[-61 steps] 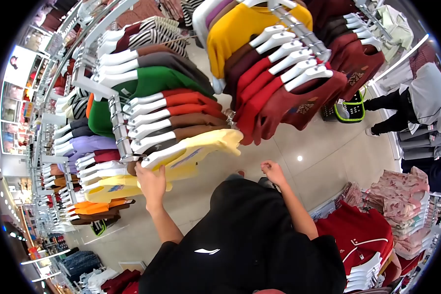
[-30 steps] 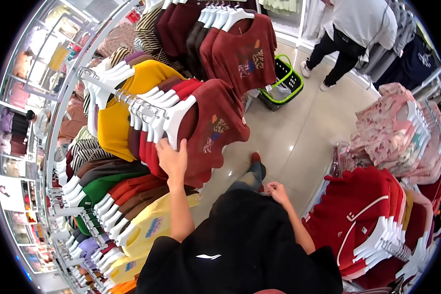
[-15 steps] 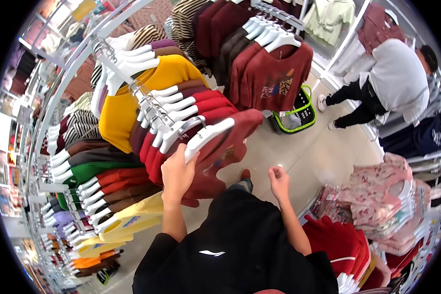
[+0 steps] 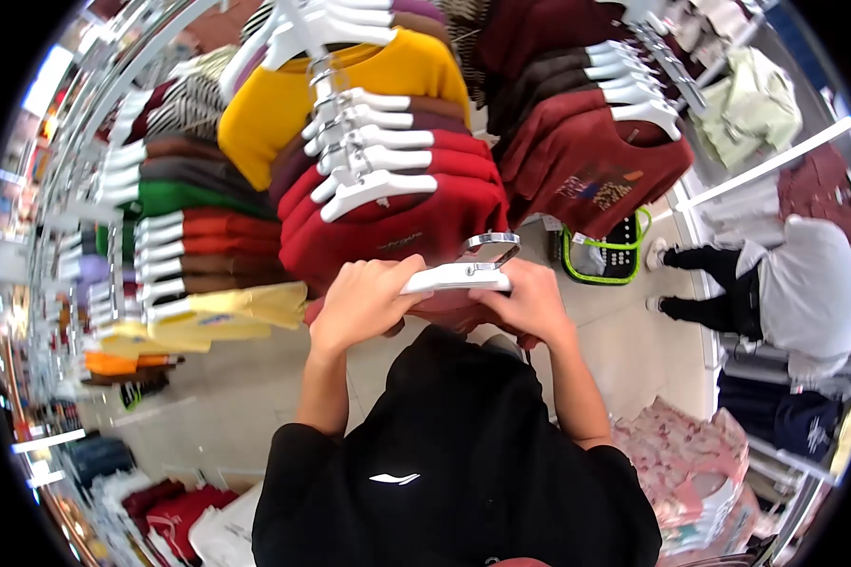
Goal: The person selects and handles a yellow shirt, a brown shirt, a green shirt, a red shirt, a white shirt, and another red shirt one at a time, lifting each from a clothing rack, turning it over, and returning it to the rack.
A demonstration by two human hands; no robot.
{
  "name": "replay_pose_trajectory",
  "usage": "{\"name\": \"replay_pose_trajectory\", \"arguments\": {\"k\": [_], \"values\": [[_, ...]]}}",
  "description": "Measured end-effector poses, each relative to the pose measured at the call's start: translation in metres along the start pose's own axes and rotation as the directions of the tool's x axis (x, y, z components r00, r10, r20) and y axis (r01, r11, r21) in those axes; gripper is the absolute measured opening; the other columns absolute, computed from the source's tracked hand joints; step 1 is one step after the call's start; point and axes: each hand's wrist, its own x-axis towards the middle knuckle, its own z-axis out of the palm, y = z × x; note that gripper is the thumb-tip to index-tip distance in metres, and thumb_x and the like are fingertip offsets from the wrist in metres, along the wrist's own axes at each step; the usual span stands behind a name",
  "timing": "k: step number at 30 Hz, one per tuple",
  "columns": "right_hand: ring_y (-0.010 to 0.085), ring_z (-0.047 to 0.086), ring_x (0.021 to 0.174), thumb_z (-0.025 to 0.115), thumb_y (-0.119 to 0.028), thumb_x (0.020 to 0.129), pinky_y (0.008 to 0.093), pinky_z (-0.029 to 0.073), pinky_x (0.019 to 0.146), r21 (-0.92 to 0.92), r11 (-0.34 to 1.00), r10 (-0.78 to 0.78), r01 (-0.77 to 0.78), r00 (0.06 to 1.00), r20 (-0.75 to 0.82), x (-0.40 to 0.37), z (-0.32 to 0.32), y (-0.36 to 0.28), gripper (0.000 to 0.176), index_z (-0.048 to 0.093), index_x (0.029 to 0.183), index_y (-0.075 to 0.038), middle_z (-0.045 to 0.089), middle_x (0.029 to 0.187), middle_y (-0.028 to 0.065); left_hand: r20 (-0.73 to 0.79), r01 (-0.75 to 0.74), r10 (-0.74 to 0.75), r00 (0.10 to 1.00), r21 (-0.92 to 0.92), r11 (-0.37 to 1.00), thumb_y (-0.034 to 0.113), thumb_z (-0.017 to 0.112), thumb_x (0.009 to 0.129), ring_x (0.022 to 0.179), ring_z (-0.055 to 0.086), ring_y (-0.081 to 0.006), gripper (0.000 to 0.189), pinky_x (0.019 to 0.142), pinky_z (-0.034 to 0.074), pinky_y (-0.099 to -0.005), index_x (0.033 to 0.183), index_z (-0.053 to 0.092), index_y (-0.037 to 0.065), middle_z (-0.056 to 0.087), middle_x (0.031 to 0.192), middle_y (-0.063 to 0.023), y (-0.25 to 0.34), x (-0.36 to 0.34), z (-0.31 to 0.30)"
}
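A white clothes hanger (image 4: 456, 277) with a metal hook is held level in front of my chest. My left hand (image 4: 364, 300) is closed around its left end, and my right hand (image 4: 529, 300) grips the right end. Below the hanger hangs a dark red shirt (image 4: 449, 310), mostly hidden by my hands and the hanger. Just beyond it, red shirts (image 4: 388, 227) on white hangers hang from a metal rack arm (image 4: 323, 90), with a yellow shirt (image 4: 350, 80) farther along.
A rack of maroon shirts (image 4: 591, 165) stands ahead to the right, above a black-and-green shopping basket (image 4: 603, 255). At right a person in a light top (image 4: 808, 288) bends over. Folded-over yellow shirts (image 4: 222, 317) hang at left; pink floral clothes (image 4: 686, 458) are at lower right.
The hanger with the dark red shirt has come away from the rack, toward my chest. My right hand, previously off the hanger, now grips it too. The view has turned.
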Motion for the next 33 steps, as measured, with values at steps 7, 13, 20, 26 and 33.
{"name": "replay_pose_trajectory", "arguments": {"k": [7,13,20,26,33], "values": [[0.0366,0.066,0.072,0.078,-0.018,0.076,0.0449,0.05,0.061,-0.065,0.987,-0.144,0.147,0.989,0.042,-0.026,-0.018,0.044,0.015,0.067,0.08,-0.009,0.069,0.077,0.0115,-0.24,0.156,-0.14,0.961,0.047,0.987,0.017,0.079,0.079,0.071,0.067,-0.0312,0.023,0.06,0.05,-0.0405,0.092,0.061,0.011,0.067,0.078,-0.006,0.035,-0.034,0.031],[0.0349,0.065,0.07,0.074,-0.013,0.074,0.0448,0.049,0.058,-0.117,0.941,-0.319,0.319,0.948,0.022,-0.031,-0.055,0.043,0.015,0.06,0.077,-0.008,0.063,0.074,0.0104,-0.57,0.393,-0.316,0.759,0.012,0.92,0.006,0.081,0.069,0.094,0.064,-0.0291,0.04,0.08,0.052,-0.0394,0.106,0.066,0.01,0.066,0.096,-0.0067,0.056,-0.063,0.08],[0.0325,0.064,0.066,0.079,-0.014,0.072,0.0403,0.049,0.057,-0.177,0.861,-0.453,0.476,0.878,0.154,-0.03,-0.077,0.025,0.018,0.063,0.078,-0.008,0.063,0.071,0.0095,-0.56,0.347,-0.558,0.612,-0.443,0.827,0.009,0.091,0.068,0.12,0.061,-0.0287,0.087,0.103,0.048,-0.0403,0.143,0.047,0.006,0.059,0.133,-0.0137,0.066,-0.142,0.148],[0.0308,0.067,0.069,0.081,-0.013,0.072,0.0366,0.051,0.059,-0.081,0.836,-0.514,0.543,0.826,0.233,-0.026,-0.11,-0.03,0.019,0.067,0.082,-0.009,0.068,0.075,0.0076,-0.232,0.215,-0.841,0.489,-0.902,0.374,0.0,0.086,0.078,0.117,0.061,-0.0201,0.081,0.099,0.053,-0.0371,0.147,0.044,0.006,0.062,0.128,-0.0064,0.054,-0.188,0.206],[0.0303,0.066,0.064,0.084,-0.023,0.08,0.0368,0.048,0.057,0.088,0.81,-0.582,0.58,0.777,0.241,-0.015,-0.146,-0.074,0.022,0.067,0.086,-0.009,0.067,0.07,0.0088,-0.171,0.239,-0.712,0.681,-0.867,0.437,0.013,0.093,0.073,0.129,0.056,-0.0241,0.101,0.11,0.047,-0.039,0.156,0.036,0.007,0.059,0.141,-0.0098,0.039,-0.211,0.243]]}}
